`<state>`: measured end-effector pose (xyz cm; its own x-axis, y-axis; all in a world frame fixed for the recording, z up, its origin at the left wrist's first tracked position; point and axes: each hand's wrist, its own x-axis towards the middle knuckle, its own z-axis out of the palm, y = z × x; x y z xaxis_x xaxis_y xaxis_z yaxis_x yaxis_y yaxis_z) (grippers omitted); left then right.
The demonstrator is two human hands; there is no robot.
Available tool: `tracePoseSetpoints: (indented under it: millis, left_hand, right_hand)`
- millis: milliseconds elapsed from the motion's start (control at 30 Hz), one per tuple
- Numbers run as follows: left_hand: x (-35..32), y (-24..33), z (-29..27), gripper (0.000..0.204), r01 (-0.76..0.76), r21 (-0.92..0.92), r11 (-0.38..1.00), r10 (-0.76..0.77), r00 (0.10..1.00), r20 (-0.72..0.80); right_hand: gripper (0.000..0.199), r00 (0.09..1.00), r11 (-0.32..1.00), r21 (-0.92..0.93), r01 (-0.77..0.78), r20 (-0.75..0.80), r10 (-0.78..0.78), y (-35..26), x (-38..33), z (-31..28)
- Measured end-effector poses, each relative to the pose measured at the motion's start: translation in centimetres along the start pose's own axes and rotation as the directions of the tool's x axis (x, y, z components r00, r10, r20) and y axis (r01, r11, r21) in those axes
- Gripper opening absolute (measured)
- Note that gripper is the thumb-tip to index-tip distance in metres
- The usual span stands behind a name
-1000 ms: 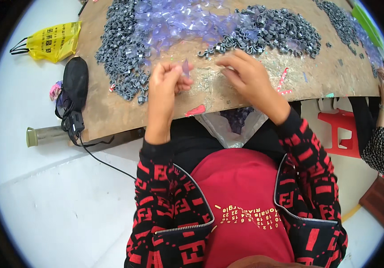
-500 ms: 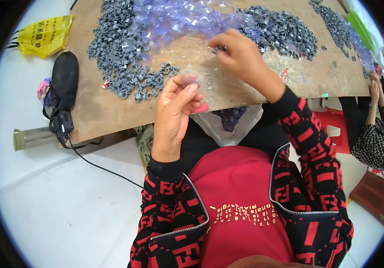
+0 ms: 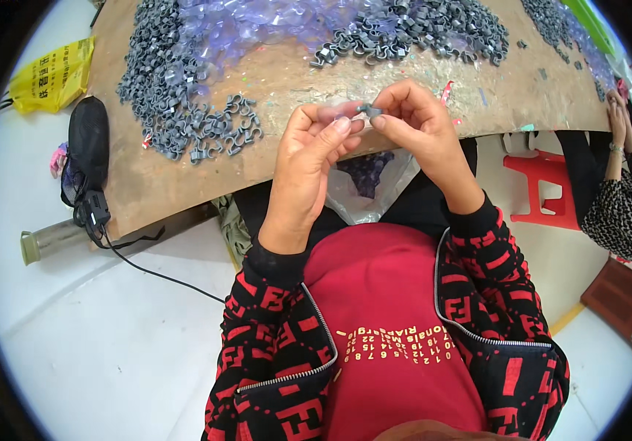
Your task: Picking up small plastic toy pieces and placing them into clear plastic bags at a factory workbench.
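Over the near edge of the table, both hands meet in front of me. My left hand [image 3: 309, 162] pinches a clear plastic piece [image 3: 339, 108] between thumb and fingers. My right hand [image 3: 426, 136] closes thumb and forefinger on a small grey plastic clip [image 3: 367, 109], which is up against the clear piece; whether they are joined I cannot tell. Loose grey clips [image 3: 213, 128] spread beyond my left hand. Farther back lies a heap of translucent purplish plastic pieces [image 3: 257, 26], with another heap of grey clips [image 3: 433, 33] to its right.
Below the table edge, an open translucent bag [image 3: 345, 204] holds dark purple pieces. At left are a yellow bag [image 3: 51, 77], a black case [image 3: 88, 132] with a cable and a bottle [image 3: 55, 239]. A red stool [image 3: 547, 187] and another person's hands [image 3: 616, 121] are at right.
My right hand has come down from the heap with a grey clip to meet my left hand. The left still pinches the clear piece. The whole view has shifted slightly.
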<state>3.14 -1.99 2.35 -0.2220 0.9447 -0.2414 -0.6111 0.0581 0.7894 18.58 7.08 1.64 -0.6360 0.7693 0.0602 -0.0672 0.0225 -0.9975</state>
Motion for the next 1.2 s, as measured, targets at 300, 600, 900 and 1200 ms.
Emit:
tracePoseSetpoints:
  millis: [300,600,900,1200]
  left_hand:
    - [0.3,-1.5,0.5,0.018,0.04,-0.1,0.994,-0.027,0.992,0.121]
    - [0.2,-1.2,0.1,0.035,0.147,-0.067,0.987,-0.14,0.985,0.101]
    - [0.2,-1.5,-0.1,0.04,0.289,-0.134,0.948,-0.253,0.938,0.238]
    - [-0.4,-1.4,1.5,0.044,0.112,0.027,0.993,-0.114,0.988,0.101]
  right_hand:
    - [0.013,0.987,0.977,-0.177,0.116,-0.085,-0.133,0.1,-0.7,-0.3]
    - [0.034,0.886,0.634,-0.633,0.444,0.208,-0.413,-0.7,-1.8,-1.5]
    - [0.029,0.952,0.778,-0.552,0.299,0.124,-0.278,-1.0,-2.0,-3.1]
    - [0.023,0.943,0.797,-0.531,0.289,0.015,-0.332,-2.2,-2.5,-2.1]
